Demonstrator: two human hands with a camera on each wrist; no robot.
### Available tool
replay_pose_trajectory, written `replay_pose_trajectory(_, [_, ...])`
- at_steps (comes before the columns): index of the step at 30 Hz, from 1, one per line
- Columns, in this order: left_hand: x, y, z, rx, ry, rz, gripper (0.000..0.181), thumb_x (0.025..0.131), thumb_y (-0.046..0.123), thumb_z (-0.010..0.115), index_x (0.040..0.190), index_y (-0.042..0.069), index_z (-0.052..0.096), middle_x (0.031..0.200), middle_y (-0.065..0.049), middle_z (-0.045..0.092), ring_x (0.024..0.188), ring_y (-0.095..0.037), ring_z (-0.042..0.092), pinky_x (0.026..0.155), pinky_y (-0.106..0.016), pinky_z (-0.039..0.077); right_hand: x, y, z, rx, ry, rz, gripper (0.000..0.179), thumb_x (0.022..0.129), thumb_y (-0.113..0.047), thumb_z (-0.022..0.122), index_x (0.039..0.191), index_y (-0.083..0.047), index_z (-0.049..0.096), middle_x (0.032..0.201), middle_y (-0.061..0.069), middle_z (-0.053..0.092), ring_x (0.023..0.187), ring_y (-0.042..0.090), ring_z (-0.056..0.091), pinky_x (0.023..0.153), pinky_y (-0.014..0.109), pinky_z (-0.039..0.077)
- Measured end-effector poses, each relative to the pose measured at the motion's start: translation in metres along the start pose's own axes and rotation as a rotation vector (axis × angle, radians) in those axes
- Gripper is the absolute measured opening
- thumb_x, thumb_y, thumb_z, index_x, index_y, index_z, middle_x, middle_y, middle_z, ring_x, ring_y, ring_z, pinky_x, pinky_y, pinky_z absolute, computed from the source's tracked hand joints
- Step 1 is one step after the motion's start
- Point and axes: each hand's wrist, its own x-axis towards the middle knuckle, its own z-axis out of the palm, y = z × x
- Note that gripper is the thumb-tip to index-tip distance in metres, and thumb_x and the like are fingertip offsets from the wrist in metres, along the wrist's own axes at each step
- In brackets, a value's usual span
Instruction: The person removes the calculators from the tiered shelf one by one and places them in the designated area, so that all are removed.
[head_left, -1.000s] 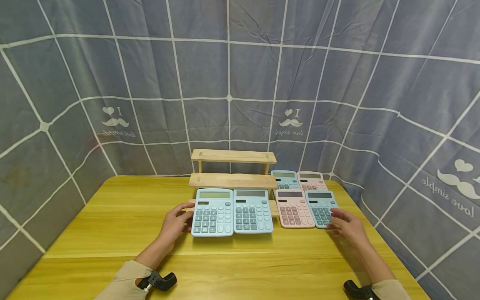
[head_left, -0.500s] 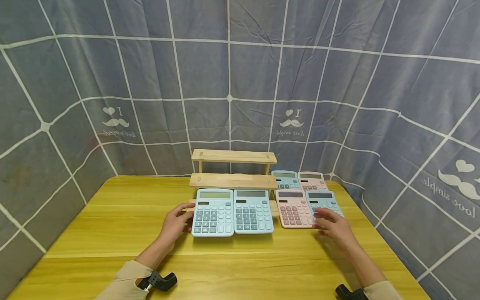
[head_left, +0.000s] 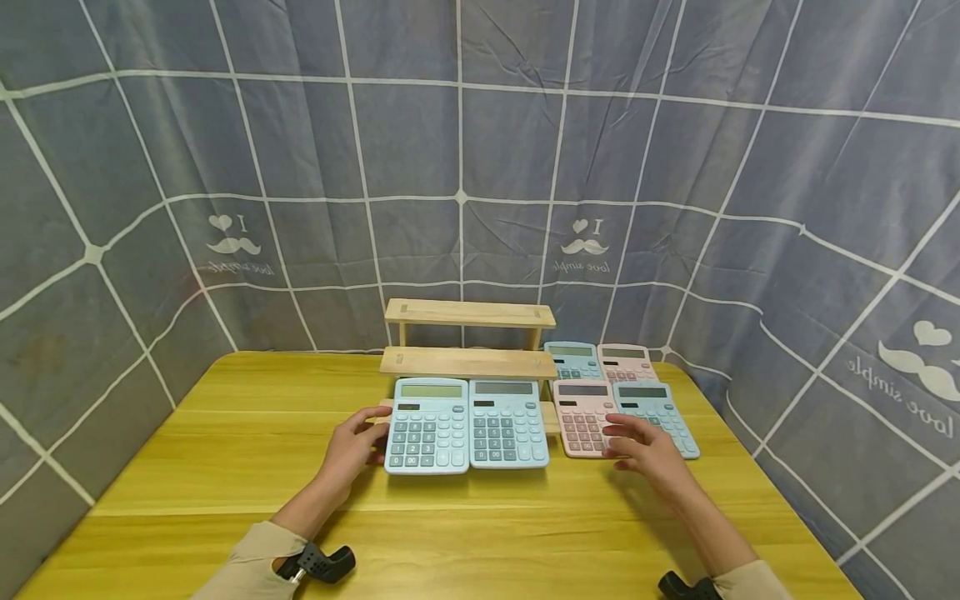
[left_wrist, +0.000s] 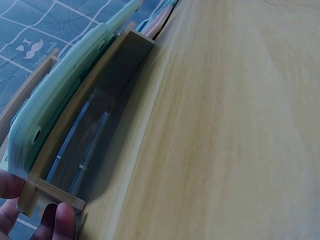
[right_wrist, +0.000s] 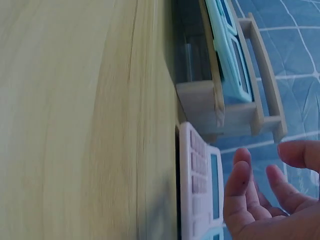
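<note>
In the head view, two light-blue calculators lean side by side on the lowest tier of a wooden tiered rack. My left hand holds the left end of that tier; in the left wrist view its fingers lie on both sides of the wooden corner. My right hand hovers over the lower right of a pink calculator, fingers apart and loosely bent, nothing between them. Partly behind this hand lies another blue calculator.
Behind that pair lie one more blue calculator and one more pink calculator, right of the rack. Everything stands on a yellow wood-grain table. A grey checked curtain encloses the back and sides.
My right hand has moved left, from the right edge of the front blue calculator to over the pink one, uncovering more of the blue one. My left hand keeps its place on the rack.
</note>
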Motion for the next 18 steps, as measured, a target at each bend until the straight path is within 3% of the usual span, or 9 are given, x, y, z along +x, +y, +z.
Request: replay_pose_trajectory(18, [0.0, -0.001, 0.0, 0.007, 0.003, -0.002, 0.036, 0.101, 0.016, 0.056, 0.135, 0.01, 0.061, 0.108, -0.014, 0.065, 0.085, -0.019, 0.062, 0.065, -0.027, 0.055, -0.001, -0.01, 0.032, 0.042, -0.09, 0.008, 0.052, 0.096, -0.008, 0.063, 0.145, 0.003, 0.048, 0.134, 0.028, 0.058, 0.095, 0.026, 0.07, 0.078, 0.035, 0.059])
